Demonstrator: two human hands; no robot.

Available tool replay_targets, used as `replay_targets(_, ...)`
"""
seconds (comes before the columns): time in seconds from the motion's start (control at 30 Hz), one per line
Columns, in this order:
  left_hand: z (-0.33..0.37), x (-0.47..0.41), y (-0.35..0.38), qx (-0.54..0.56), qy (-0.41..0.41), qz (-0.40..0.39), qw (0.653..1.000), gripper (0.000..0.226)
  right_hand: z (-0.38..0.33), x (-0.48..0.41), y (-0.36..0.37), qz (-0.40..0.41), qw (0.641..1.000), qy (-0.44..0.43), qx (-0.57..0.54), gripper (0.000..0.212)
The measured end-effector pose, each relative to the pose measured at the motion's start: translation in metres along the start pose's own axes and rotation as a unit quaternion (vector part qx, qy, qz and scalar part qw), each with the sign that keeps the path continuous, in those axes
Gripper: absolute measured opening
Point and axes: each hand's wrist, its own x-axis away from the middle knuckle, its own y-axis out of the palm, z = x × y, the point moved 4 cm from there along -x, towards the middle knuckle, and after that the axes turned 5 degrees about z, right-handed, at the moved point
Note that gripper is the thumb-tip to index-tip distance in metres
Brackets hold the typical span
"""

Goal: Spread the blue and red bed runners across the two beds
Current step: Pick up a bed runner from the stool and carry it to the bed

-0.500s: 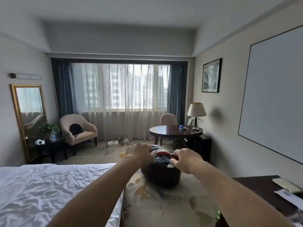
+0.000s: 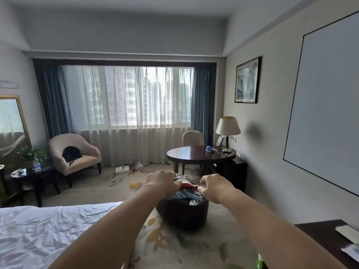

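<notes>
Head view: both arms reach forward over the ottoman (image 2: 182,214). Left hand (image 2: 161,183) has fingers curled, gripping the red-and-blue runner bundle (image 2: 187,194) heaped on top of the ottoman. Right hand (image 2: 216,188) pinches its red edge. Bed (image 2: 48,230) corner just left of ottoman; carpet (image 2: 223,239) to its right.

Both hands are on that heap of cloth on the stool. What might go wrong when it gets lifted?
The runners lie tangled in one heap, so the left hand and right hand might lift both together. Loose ends hanging over the stool could drag on the carpet.
</notes>
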Motion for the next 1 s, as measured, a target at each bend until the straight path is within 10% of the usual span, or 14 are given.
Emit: replay_targets(1.0,-0.112,-0.515,0.206,0.048,0.066,0.005,0.997,0.041,0.073,-0.516,0.163,-0.040,0.997,0.041,0.050,0.045)
